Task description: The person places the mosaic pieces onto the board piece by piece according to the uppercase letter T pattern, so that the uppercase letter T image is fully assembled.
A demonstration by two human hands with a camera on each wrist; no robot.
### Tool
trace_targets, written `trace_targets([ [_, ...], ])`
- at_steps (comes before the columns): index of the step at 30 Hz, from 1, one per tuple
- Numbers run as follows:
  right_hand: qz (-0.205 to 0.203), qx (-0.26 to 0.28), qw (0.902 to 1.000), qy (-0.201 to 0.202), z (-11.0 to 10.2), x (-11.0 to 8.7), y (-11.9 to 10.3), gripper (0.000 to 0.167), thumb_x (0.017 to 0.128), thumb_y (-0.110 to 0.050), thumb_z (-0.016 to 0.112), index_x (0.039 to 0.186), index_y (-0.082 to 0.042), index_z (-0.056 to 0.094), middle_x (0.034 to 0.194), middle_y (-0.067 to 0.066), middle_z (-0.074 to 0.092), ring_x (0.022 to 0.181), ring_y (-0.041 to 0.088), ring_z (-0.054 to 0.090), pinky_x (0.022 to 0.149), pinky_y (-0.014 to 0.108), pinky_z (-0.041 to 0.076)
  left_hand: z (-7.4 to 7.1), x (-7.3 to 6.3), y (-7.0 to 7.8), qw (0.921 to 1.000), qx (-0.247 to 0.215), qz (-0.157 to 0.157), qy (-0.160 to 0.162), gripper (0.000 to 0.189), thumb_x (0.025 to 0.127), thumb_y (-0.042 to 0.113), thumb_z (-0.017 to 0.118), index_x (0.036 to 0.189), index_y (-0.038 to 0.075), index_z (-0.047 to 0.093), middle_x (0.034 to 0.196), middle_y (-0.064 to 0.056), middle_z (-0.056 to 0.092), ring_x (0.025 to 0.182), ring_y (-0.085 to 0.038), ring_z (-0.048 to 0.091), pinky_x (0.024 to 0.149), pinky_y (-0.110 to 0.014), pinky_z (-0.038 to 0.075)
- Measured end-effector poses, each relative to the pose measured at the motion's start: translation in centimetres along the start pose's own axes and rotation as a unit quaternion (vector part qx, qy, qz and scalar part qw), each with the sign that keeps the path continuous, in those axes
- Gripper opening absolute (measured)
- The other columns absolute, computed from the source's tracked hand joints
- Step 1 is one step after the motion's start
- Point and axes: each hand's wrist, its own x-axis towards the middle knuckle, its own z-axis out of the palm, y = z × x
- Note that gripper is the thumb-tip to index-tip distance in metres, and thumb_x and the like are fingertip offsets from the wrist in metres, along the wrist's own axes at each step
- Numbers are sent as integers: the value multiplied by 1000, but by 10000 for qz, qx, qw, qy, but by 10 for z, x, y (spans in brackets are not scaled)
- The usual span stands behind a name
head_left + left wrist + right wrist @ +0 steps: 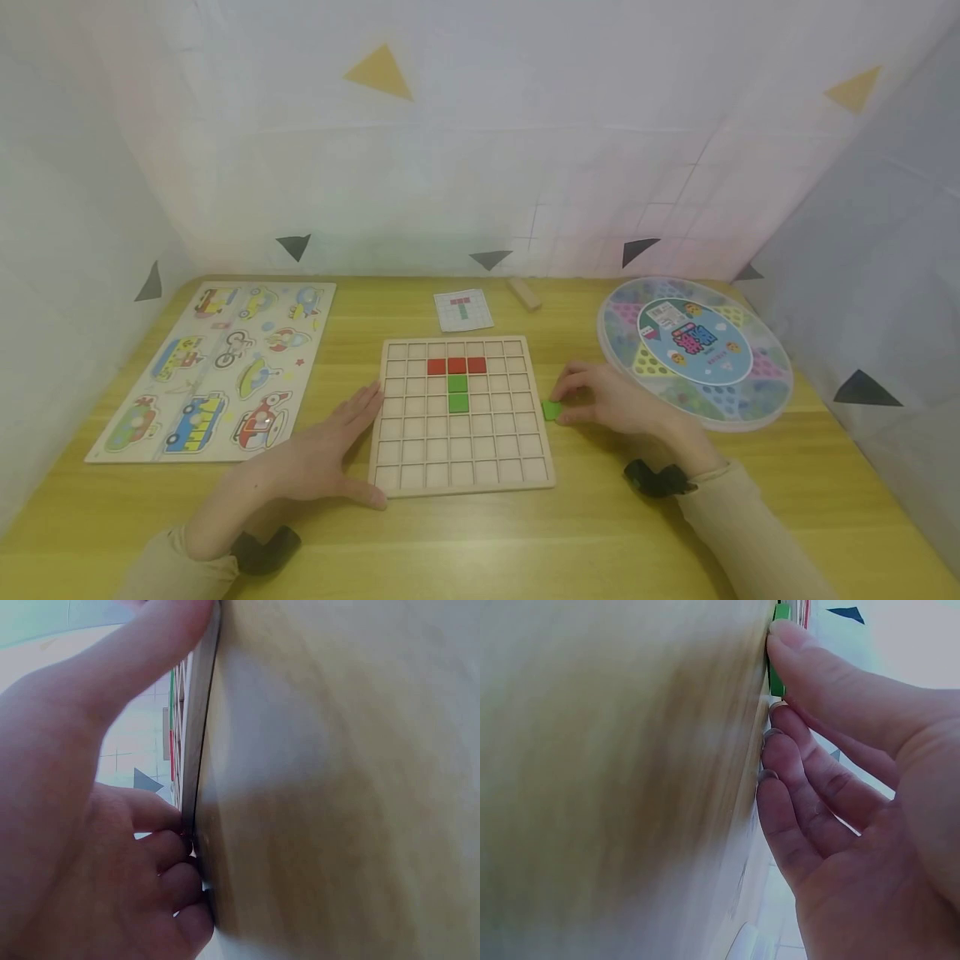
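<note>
A wooden grid board lies flat on the table. Three red square tiles form a row in its upper part, and two green square tiles run down from the middle one. Against the board's left side rests my left hand, fingers along the edge and thumb spread to the lower left corner. Just right of the board, my right hand pinches another green tile at table level. In the right wrist view the thumb presses on this green tile, seen edge-on.
Behind the board lie a pattern card with a red and green T and a small wooden block. A vehicle puzzle board is at the left. At the right, close to my right forearm, sits a round game box.
</note>
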Motion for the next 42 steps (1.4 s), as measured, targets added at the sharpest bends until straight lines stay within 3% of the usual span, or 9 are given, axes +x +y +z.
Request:
trace_targets([
  [9,-59,-7,10000,14,0,1,-4,16,88,-28,77,103,-23,73,106,-11,63,99,8,59,91,31,53,0,0,-1,10000,-7,0,-4,136,67,76,73,161,8,4,168,-13,-3,154,-39,4,121,-60,18],
  [15,-77,-69,9996,277,1,2,-4,18,89,-30,76,103,-21,71,106,-9,63,97,8,60,90,32,53,-1,0,1,10000,-50,-6,-27,134,68,75,74,161,8,5,169,-13,-3,154,-39,4,121,-60,18],
  [29,159,411,9980,451,-1,1,-10,26,89,-32,76,110,-18,69,106,-8,66,100,9,63,91,34,54,-1,-1,2,10000,-40,7,-6,134,68,74,75,161,7,6,168,-14,-1,153,-41,5,120,-60,19],
  [42,25,267,9975,659,-4,2,-24,21,88,-20,78,107,-17,71,106,-8,67,100,12,64,92,37,56,-1,0,1,10000,-73,-18,-38,134,68,74,75,161,9,4,168,-14,-3,153,-41,4,120,-62,18],
])
